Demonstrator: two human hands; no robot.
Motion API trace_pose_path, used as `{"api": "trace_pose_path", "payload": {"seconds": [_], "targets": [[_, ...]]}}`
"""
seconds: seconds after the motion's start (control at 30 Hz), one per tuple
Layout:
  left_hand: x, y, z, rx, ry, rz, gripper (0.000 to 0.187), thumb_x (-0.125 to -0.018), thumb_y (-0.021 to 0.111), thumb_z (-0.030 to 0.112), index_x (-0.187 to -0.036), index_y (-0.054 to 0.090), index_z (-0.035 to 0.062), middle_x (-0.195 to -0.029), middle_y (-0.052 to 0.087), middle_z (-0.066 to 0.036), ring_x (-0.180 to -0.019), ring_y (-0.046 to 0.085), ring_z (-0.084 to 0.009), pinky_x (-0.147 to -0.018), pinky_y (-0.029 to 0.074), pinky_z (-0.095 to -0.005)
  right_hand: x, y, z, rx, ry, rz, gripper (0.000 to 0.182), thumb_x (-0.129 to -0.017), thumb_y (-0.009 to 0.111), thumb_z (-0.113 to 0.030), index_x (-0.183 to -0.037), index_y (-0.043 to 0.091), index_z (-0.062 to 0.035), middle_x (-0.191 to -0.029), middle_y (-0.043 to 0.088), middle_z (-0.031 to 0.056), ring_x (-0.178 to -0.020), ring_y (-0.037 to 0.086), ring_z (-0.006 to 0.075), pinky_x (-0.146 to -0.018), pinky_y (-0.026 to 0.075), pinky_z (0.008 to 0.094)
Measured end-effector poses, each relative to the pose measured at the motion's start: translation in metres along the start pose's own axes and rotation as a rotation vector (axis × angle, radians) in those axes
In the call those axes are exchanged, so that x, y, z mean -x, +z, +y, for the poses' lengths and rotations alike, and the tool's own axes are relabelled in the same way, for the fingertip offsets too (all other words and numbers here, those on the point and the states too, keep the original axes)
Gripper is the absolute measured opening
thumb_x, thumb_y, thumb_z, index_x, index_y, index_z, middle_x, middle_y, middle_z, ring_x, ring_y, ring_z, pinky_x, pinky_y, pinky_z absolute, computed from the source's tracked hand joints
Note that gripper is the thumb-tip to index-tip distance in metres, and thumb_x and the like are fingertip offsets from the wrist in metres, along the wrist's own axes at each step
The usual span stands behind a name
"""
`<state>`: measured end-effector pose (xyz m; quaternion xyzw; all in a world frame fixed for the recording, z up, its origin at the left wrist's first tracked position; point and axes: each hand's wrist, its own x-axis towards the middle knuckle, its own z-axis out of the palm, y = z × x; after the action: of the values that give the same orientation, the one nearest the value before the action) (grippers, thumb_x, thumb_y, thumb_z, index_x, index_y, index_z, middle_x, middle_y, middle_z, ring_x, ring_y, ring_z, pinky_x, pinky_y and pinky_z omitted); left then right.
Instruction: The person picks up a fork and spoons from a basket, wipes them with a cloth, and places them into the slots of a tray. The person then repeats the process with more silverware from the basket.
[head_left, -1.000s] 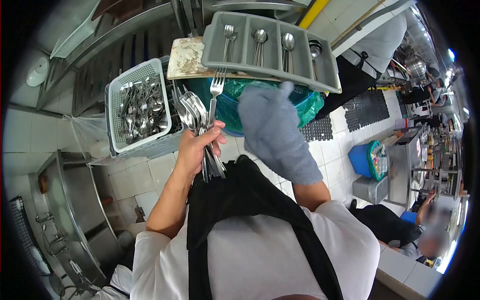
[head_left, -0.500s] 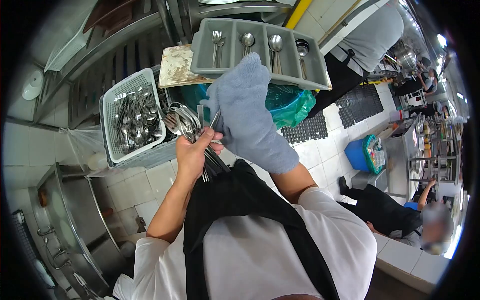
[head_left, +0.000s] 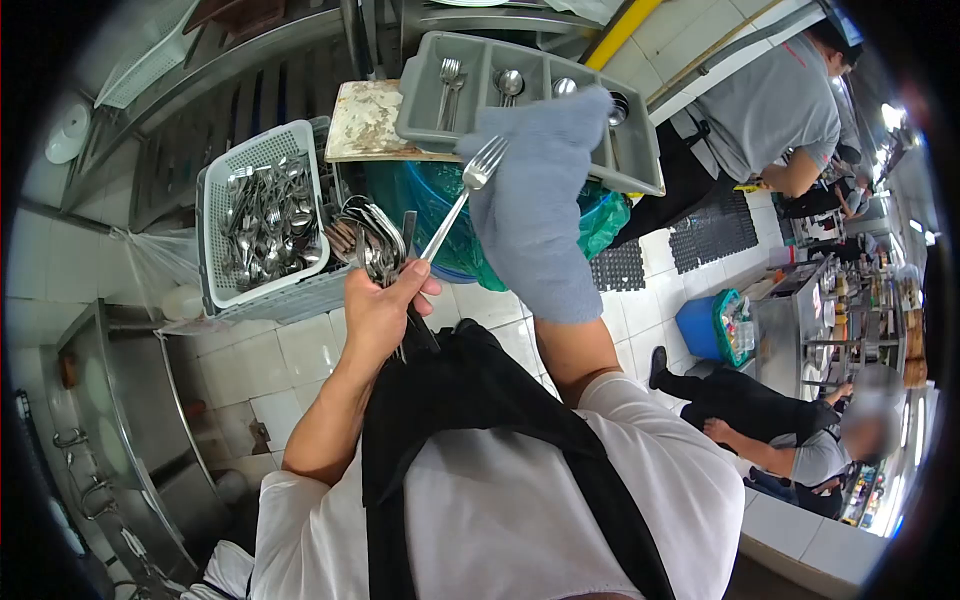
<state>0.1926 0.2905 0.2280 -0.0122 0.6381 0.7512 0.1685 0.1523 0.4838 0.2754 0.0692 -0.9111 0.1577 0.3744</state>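
Observation:
My left hand (head_left: 378,312) is closed around a bundle of forks and spoons (head_left: 372,240), their heads pointing up and away from me. One fork (head_left: 450,222) stands apart from the bundle, pinched near its handle, tines up against the cloth. A blue-grey towel (head_left: 540,215) covers my right hand completely, so its fingers are hidden; only the right forearm (head_left: 575,350) shows. Behind the towel is a grey cutlery tray (head_left: 420,112) with forks and spoons sorted into compartments. To the left, a white basket (head_left: 213,245) holds a jumbled heap of cutlery.
The tray rests partly on a worn white board (head_left: 365,120), above a bin lined with a green bag (head_left: 390,185). A metal sink unit (head_left: 165,400) stands at left. One person in grey (head_left: 770,110) works at upper right, another (head_left: 760,400) at lower right.
The towel has moved right and up, away from the bundle. A fork now stands out clearly from my left hand, tilted toward the towel. Both people on the right have shifted.

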Motion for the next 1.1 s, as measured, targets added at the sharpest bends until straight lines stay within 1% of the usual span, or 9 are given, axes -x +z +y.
{"api": "trace_pose_path", "payload": {"seconds": [0.3, 0.4, 0.5, 0.7, 0.77, 0.83, 0.9, 0.97, 1.1], "targets": [[-0.005, 0.004, -0.01, 0.016, -0.007, -0.009, 0.018, -0.089, 0.064, 0.014, -0.091, 0.064, -0.0038, -0.079, 0.069, -0.013, -0.055, 0.059, -0.0122, -0.053, 0.049, -0.0251, 0.022, 0.021, -0.017, -0.409, -0.004, -0.081, 0.029, -0.092, 0.055, -0.022, -0.11, 0.048, -0.0015, -0.092, 0.051, 0.0184, -0.078, 0.053, 0.0311, -0.071, 0.047, 0.0388], [-0.001, 0.007, -0.009, 0.032, -0.043, -0.069, 0.019, -0.089, 0.065, 0.014, -0.091, 0.064, -0.0046, -0.082, 0.07, -0.015, -0.058, 0.062, -0.0138, -0.056, 0.052, -0.0262, 0.005, -0.003, -0.032, -1.37, 0.647, -0.304, 0.053, -0.099, 0.034, -0.052, -0.118, 0.042, -0.0033, -0.103, 0.058, 0.0146, -0.088, 0.059, 0.025, -0.076, 0.05, 0.0361], [0.001, 0.006, -0.014, 0.037, -0.053, -0.101, 0.021, -0.089, 0.066, 0.015, -0.09, 0.063, -0.0055, -0.081, 0.07, -0.015, -0.061, 0.065, -0.0162, -0.057, 0.054, -0.0278, 0.003, 0.008, -0.018, -0.703, 0.112, -0.132, 0.043, -0.095, 0.05, -0.044, -0.107, 0.05, -0.0026, -0.09, 0.06, 0.0127, -0.087, 0.059, 0.0252, -0.071, 0.051, 0.0366], [-0.013, 0.004, -0.011, 0.107, 0.019, 0.031, 0.018, -0.088, 0.066, 0.012, -0.089, 0.062, -0.0055, -0.073, 0.066, -0.012, -0.058, 0.063, -0.0153, -0.054, 0.052, -0.0269, -0.002, -0.005, -0.048, 0.177, -0.165, -0.429, 0.013, -0.074, 0.064, -0.014, -0.074, 0.058, -0.0022, -0.064, 0.049, 0.006, -0.071, 0.056, 0.0195, -0.062, 0.048, 0.0323], [-0.018, -0.001, -0.016, 0.138, 0.04, 0.065, 0.016, -0.088, 0.066, 0.011, -0.088, 0.062, -0.0046, -0.07, 0.064, -0.01, -0.055, 0.062, -0.015, -0.052, 0.051, -0.0263, 0.027, 0.028, -0.046, 0.208, 0.003, -0.355, 0.014, -0.075, 0.062, -0.012, -0.082, 0.06, -0.0002, -0.068, 0.048, 0.0072, -0.068, 0.055, 0.02, -0.061, 0.046, 0.0321], [-0.019, -0.004, -0.016, 0.157, 0.007, 0.052, 0.014, -0.088, 0.066, 0.01, -0.089, 0.062, -0.0033, -0.071, 0.063, -0.009, -0.053, 0.06, -0.0144, -0.05, 0.051, -0.0264, 0.05, 0.013, -0.053, -0.984, 0.451, -0.487, 0.014, -0.071, 0.062, -0.012, -0.078, 0.059, -0.0006, -0.077, 0.05, 0.0118, -0.068, 0.054, 0.0237, -0.063, 0.046, 0.0304], [-0.014, -0.002, -0.009, 0.205, -0.151, 0.043, 0.011, -0.089, 0.064, 0.012, -0.085, 0.062, 0.001, -0.071, 0.063, -0.007, -0.051, 0.059, -0.0133, -0.05, 0.05, -0.0269, 0.045, 0.004, -0.046, -0.98, 0.338, -0.52, 0.018, -0.075, 0.062, -0.014, -0.084, 0.055, -0.0008, -0.085, 0.051, 0.0149, -0.068, 0.053, 0.0256, -0.068, 0.044, 0.0296], [-0.011, -0.007, -0.01, 0.233, -0.225, 0.044, 0.018, -0.086, 0.066, 0.013, -0.095, 0.061, -0.0019, -0.078, 0.066, -0.012, -0.054, 0.061, -0.0146, -0.052, 0.054, -0.0284, 0.024, -0.003, -0.042, -0.225, -0.34, -0.341, 0.028, -0.085, 0.058, -0.007, -0.108, 0.045, 0.0015, -0.09, 0.054, 0.0115, -0.081, 0.056, 0.0227, -0.079, 0.046, 0.0401], [-0.003, -0.013, -0.02, 0.368, -0.304, 0.001, 0.028, -0.085, 0.066, 0.013, -0.105, 0.057, -0.0041, -0.091, 0.067, -0.02, -0.075, 0.068, -0.0239, -0.068, 0.058, -0.0342, 0.0, 0.006, -0.032, -0.319, -0.096, -0.65, 0.022, -0.088, 0.058, -0.012, -0.102, 0.045, -0.0008, -0.088, 0.054, 0.01, -0.088, 0.055, 0.0208, -0.087, 0.042, 0.0403]]}}
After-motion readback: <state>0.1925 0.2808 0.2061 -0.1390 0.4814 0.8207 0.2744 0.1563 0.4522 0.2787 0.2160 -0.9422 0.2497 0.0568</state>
